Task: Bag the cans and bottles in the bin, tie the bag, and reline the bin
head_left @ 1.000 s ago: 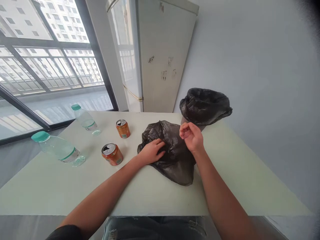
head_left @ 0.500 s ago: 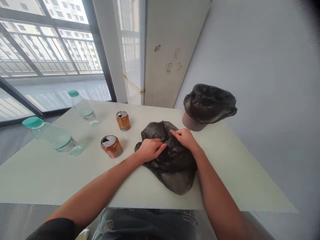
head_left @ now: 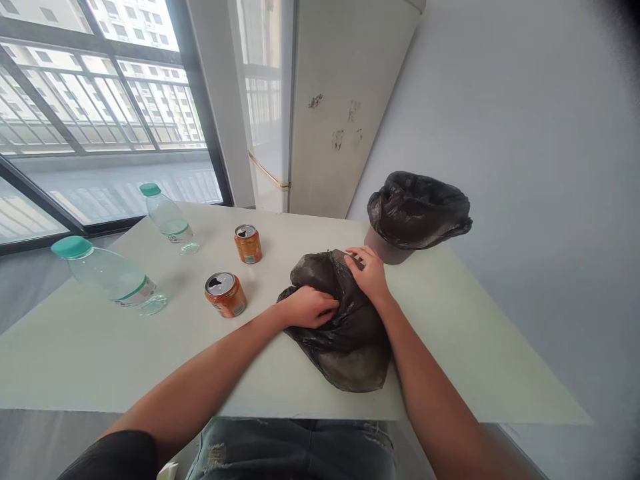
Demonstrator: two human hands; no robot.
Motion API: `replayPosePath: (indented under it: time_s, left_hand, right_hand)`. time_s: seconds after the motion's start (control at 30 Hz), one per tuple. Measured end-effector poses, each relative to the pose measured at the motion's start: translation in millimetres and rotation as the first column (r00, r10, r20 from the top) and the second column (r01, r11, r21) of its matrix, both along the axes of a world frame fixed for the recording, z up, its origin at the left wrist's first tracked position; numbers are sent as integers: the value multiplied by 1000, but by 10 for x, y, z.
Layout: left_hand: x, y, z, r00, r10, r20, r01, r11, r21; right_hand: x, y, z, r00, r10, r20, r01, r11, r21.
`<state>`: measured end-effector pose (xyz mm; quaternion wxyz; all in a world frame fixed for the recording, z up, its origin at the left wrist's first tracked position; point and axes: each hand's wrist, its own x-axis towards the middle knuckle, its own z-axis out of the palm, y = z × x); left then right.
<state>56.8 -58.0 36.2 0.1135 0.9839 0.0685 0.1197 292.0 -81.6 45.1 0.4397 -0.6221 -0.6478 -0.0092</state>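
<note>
A crumpled black plastic bag [head_left: 345, 340] lies on the pale table [head_left: 450, 333] in front of me. My left hand [head_left: 306, 308] is closed on the bag's left side, fingers curled into the plastic. My right hand [head_left: 369, 272] rests on the bag's upper edge, its fingers pinching the plastic there. Both forearms reach in from the bottom of the view.
Two opened orange cans [head_left: 225, 294] [head_left: 248, 244] stand left of the bag. Two clear bottles with green caps [head_left: 105, 275] [head_left: 167, 217] sit further left. A small bin lined with a black bag [head_left: 417, 210] stands at the table's far right, by the wall. A fridge [head_left: 325, 100] is behind.
My right hand came down from above the bag onto its upper edge and took hold. My left hand curled tighter on the bag. The bag has bunched up slightly.
</note>
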Motion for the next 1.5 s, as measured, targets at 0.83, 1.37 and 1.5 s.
replayPosePath:
  time_s: [0.83, 1.37, 1.5]
  left_hand:
    - [16, 92, 26, 989, -86, 124, 127, 918, -375]
    - [-29, 239, 56, 963, 153, 222, 92, 587, -804]
    - [-23, 240, 51, 957, 182, 225, 82, 574, -815]
  right_hand:
    - [104, 181, -293, 748, 117, -653, -230, 969, -90]
    - [114, 190, -303, 650, 160, -743, -302, 951, -60]
    - [90, 182, -288, 667, 170, -725, -318, 946, -71]
